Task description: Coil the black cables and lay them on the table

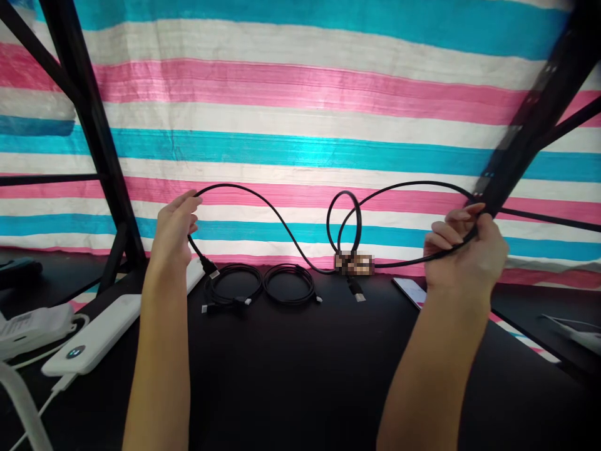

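Note:
A black cable [277,213] is stretched in the air between my two hands, with a loose loop in its middle. My left hand [176,222] pinches it close to one end, and a dark plug [209,268] with a metal tip, likely USB, hangs below the fingers. On the other side my right hand [462,244] is closed round the cable where it bends back towards the middle. Below the loop is a blurred-out patch [354,263], and another plug [357,291] with a light tip shows under it. What the patch covers cannot be made out.
Two coiled black cables [288,302] lie on the black table [291,376]. A phone [410,292] rests beside my right wrist. At left are a white power bank [94,332] with a cord and a white adapter [37,329]. Black metal posts [89,125] frame the striped sheet [300,88] behind.

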Tool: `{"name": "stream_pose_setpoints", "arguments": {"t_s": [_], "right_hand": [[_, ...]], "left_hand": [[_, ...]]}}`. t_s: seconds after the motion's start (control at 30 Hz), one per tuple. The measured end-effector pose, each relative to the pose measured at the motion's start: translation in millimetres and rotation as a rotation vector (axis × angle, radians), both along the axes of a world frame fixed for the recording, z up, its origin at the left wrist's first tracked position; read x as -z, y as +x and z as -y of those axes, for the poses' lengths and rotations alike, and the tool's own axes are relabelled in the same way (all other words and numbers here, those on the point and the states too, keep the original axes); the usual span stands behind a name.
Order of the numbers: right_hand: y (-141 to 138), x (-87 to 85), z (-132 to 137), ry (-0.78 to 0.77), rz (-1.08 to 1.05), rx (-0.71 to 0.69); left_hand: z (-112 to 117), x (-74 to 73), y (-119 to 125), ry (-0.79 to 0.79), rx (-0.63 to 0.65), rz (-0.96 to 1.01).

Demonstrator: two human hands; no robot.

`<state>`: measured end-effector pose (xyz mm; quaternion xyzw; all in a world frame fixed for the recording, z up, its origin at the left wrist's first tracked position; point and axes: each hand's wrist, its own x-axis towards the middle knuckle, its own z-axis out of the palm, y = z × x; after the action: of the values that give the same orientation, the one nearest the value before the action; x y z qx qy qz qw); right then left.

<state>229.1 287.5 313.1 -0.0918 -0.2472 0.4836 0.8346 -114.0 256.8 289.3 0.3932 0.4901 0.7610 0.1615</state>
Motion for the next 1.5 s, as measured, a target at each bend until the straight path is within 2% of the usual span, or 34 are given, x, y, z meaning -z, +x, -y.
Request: {"name": "stream_pose_setpoints", "arguments": {"t_s": [0.13, 0.2, 0.3, 0.43, 0.5, 0.77, 1.1, 1.5], "right_hand": [[-2, 1.4, -4, 0.013, 0.029, -0.025], [-3, 1.7, -6, -0.005, 0.064, -0.047], [-5, 1.4, -6, -0.071, 0.173, -0.065], [-7, 2.3, -5, -0.128, 0.383, -0.073], [-8, 3.3, -5, -0.123, 0.435, -0.079], [-15, 6.8, -10, -0.17, 0.609, -0.044], [-21, 13.5, -11, -0.173, 0.878, -0.057], [-27, 14.7, -12, -0.168, 0.942, -0.058]], "left_hand": [[7, -5.2, 1, 0.089, 0.266, 0.102], [10, -5.7, 1, 0.081, 0.295, 0.088], [10, -2.4, 0, 0.046, 0.204, 0.029], [6, 4.1, -3, -0.032, -0.049, -0.142], [3, 6.1, -3, -0.063, -0.125, -0.211], [-1, 9.3, -5, -0.119, -0.198, -0.309], [-1, 16.1, -26, -0.199, -0.357, -0.353], [3, 13.7, -22, -0.231, -0.377, -0.372]]}}
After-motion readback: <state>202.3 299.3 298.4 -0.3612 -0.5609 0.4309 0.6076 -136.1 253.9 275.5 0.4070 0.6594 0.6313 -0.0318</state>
